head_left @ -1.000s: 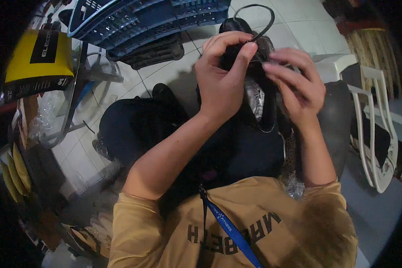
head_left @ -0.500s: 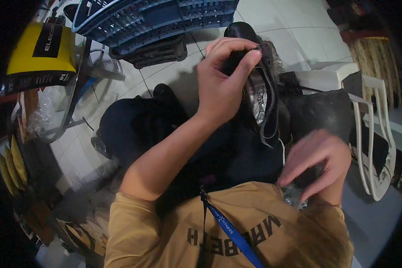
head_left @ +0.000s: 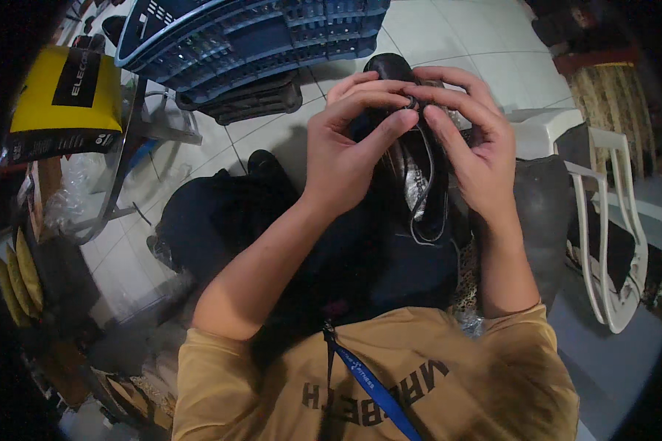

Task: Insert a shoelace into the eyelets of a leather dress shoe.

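Observation:
A dark shoe or sandal [head_left: 388, 67] with a silvery printed insole rests on my lap, its rounded toe pointing away from me. My left hand [head_left: 338, 158] is closed in a pinch on a thin black strap [head_left: 444, 184], which loops down over the insole. Opposite it, my right hand [head_left: 485, 158] is curled with its thumb and forefinger at the same bit of strap, fingertips almost meeting the left ones. A small dark loop shows between the fingertips; its details are too small to make out. My fingers cover the middle of the shoe.
Beyond my knees, a blue plastic crate [head_left: 272, 44] stands over a black one [head_left: 246, 99] on the tiled floor. At left are a metal frame [head_left: 136, 132] and a yellow-and-black package [head_left: 33, 99]. A white plastic chair [head_left: 603, 220] stands close at my right.
My right hand has come up from beside my right hip to meet the left at the strap. My left hand has shifted slightly down and left, still pinching.

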Available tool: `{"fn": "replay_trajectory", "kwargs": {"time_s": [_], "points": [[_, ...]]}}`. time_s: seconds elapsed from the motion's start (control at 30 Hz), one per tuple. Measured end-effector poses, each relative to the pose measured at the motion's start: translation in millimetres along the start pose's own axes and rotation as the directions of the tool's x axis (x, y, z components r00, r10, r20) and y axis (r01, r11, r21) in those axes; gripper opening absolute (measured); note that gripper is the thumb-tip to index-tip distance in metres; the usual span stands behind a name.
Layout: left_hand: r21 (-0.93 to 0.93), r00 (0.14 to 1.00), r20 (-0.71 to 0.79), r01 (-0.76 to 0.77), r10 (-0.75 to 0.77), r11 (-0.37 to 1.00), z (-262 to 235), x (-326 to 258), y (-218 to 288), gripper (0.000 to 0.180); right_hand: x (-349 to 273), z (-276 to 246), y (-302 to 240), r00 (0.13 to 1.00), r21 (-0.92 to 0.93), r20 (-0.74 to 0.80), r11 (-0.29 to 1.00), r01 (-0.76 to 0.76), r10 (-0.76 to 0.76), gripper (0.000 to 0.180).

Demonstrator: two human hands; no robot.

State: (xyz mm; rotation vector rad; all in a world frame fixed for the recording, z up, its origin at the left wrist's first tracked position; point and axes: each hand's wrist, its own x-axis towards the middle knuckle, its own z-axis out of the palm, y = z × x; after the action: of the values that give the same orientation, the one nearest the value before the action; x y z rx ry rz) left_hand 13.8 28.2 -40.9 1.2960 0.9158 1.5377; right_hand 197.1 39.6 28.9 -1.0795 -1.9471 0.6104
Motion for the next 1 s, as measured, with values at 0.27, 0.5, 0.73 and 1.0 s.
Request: {"fn": "replay_trajectory", "kwargs": {"time_s": [0.27,0.5,0.73,1.0], "points": [[0.017,0.998,0.021,0.051,-0.051,0.999,-2,-2,5,0.019,3,-12,0,0.982,-0.212,0.083,0.96,0.184,-0.17,0.035],[-0.028,0.999,0.012,0.032,-0.032,0.999,1,-2,-3,0.018,-16,-18,0,0.959,-0.211,0.126,0.938,0.276,-0.254,0.04],[0.05,0.997,0.062,0.045,-0.048,0.998,-6,2,-1,0.019,-21,-2,1,0.97,0.019,-0.009,0.97,0.244,-0.244,0.022],[0.183,0.992,0.126,0.0,-0.024,0.983,-13,9,11,0.024,-2,-8,-3,0.986,0.26,-0.039,0.955,-0.144,0.16,0.019]]}}
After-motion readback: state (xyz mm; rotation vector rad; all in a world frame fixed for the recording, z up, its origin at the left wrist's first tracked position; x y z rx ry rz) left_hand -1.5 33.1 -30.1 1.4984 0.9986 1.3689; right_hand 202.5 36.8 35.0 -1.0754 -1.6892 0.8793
